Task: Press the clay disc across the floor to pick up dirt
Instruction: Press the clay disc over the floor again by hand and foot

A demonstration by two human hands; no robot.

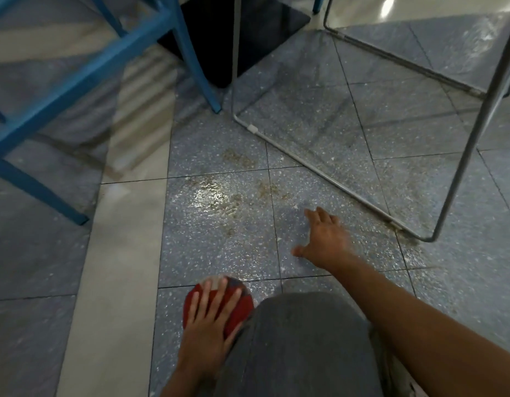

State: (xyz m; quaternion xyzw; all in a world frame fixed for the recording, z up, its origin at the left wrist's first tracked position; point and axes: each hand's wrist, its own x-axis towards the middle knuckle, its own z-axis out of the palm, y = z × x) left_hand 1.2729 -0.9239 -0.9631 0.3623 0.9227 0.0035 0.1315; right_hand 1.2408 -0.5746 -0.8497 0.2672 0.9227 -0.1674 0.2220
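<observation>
- The left hand (pixel 211 319) is lying flat with its fingers straight and spread wide, pressing down on the red clay disc (pixel 242 309).
- The disc is sitting on the speckled blue floor (pixel 219 253) under that palm, its round edge showing past the fingertips and to either side.
- The right hand (pixel 325 239) is reaching out ahead and to the right of the left hand, fingers splayed wide and holding nothing. Blur is hiding whether it is touching the tiles.
- Brownish dirt (pixel 233 200) is lying in patches beyond the fingertips of both hands.
- A knee in grey cloth (pixel 299 339) is sitting just right of the left hand, overlapping the disc's edge.
- Blue chair legs (pixel 196 53) are standing far beyond the left hand.
- A metal frame (pixel 319 173) is running along the floor past the right hand.
</observation>
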